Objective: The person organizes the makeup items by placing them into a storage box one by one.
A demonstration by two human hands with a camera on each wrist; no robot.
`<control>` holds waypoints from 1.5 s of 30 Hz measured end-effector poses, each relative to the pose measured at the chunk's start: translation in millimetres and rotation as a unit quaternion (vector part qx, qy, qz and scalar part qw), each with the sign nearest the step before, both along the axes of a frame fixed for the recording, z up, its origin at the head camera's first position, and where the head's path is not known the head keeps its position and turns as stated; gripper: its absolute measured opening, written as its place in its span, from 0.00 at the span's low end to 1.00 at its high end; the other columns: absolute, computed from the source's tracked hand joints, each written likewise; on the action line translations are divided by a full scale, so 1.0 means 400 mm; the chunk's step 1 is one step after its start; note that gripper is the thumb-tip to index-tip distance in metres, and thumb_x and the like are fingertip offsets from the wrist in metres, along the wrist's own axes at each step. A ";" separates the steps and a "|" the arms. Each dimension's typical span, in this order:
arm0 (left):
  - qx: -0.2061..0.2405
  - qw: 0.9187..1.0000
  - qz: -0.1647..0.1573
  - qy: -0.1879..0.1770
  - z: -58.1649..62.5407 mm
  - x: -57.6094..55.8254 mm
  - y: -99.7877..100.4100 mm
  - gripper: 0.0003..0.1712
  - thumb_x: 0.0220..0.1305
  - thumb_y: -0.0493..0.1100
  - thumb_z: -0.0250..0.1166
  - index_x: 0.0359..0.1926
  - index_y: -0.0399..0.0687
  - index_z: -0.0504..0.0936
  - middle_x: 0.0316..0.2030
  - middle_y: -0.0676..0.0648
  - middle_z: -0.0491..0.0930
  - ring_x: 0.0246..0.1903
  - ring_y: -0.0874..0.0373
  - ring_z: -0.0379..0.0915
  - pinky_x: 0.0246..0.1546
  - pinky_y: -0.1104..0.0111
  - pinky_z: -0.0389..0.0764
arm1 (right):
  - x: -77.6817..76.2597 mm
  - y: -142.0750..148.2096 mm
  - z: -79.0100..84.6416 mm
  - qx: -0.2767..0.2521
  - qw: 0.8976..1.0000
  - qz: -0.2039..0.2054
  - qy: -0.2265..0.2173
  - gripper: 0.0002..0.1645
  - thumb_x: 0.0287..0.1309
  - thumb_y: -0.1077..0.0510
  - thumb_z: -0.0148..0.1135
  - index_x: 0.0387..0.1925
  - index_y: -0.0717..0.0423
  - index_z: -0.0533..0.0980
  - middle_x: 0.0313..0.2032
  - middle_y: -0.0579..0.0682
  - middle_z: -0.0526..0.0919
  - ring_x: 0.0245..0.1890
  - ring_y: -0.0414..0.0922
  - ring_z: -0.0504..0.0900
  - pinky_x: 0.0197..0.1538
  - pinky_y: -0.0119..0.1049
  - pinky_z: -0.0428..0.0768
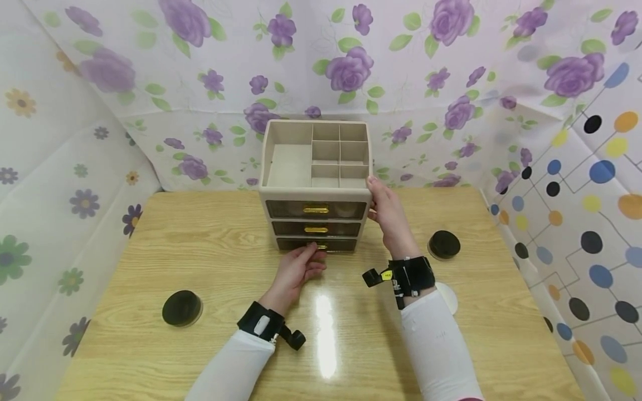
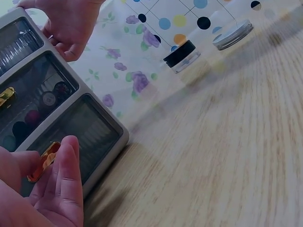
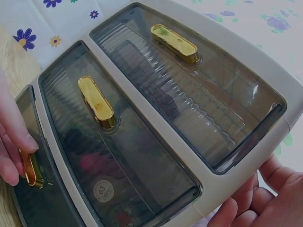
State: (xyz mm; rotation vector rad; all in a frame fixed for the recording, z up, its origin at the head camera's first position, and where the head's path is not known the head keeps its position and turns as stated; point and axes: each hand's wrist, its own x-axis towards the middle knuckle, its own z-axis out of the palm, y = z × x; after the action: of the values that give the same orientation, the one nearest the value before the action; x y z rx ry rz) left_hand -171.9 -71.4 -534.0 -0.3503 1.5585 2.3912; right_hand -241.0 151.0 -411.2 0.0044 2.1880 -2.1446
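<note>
A beige desktop drawer organizer (image 1: 315, 192) stands upright on the wooden table against the back cloth. Its top has open compartments, and three dark see-through drawers with gold handles are stacked below. At the bottom drawer (image 2: 97, 130), my left hand (image 1: 296, 271) pinches the gold handle (image 2: 43, 163) between thumb and fingers. My right hand (image 1: 391, 218) grips the organizer's right side, thumb up by the top rim and fingers bent against the side wall. Through the middle drawer (image 3: 118, 156) show dark and reddish round items and a round label. Ribbed, clear contents are visible in the top drawer (image 3: 189, 94).
On the left of the table sits a black-lidded round jar (image 1: 181, 308). A second black-lidded jar (image 1: 444, 245) stands beyond my right wrist, near a pale round disc (image 1: 448, 298) partly covered by the forearm. Patterned cloth (image 1: 210, 111) hangs around the table.
</note>
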 end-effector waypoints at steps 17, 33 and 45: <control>-0.007 1.000 -0.004 -0.011 0.002 0.043 -0.005 0.25 0.83 0.44 0.60 0.65 0.24 0.75 0.51 0.34 0.87 0.38 0.56 0.89 0.44 0.67 0.88 | 0.003 -0.006 -0.003 -0.008 1.000 -0.005 -0.005 0.45 0.75 0.28 0.52 0.69 0.61 0.75 0.55 0.57 0.82 0.52 0.46 0.80 0.57 0.45 0.76; -0.001 0.999 -0.040 -0.031 0.001 0.116 -0.026 0.26 0.83 0.44 0.59 0.65 0.23 0.74 0.50 0.38 0.88 0.42 0.55 0.89 0.47 0.66 0.88 | 0.003 -0.004 -0.003 -0.006 1.000 0.000 -0.004 0.45 0.75 0.28 0.51 0.70 0.61 0.74 0.54 0.55 0.82 0.51 0.45 0.80 0.55 0.42 0.76; 0.002 0.997 -0.072 -0.034 -0.010 0.165 -0.039 0.26 0.82 0.45 0.60 0.64 0.23 0.75 0.54 0.34 0.86 0.44 0.53 0.89 0.53 0.62 0.86 | -0.005 -0.001 -0.006 -0.011 1.000 0.003 0.000 0.42 0.75 0.28 0.52 0.66 0.60 0.76 0.48 0.51 0.84 0.48 0.44 0.81 0.52 0.39 0.77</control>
State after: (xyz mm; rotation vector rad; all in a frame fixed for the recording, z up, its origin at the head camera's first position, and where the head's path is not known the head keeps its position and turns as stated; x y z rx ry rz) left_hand -105.9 -87.1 -538.0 -0.3050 1.4946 2.2493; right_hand -243.2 150.5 -413.5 -0.0026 2.1617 -2.1662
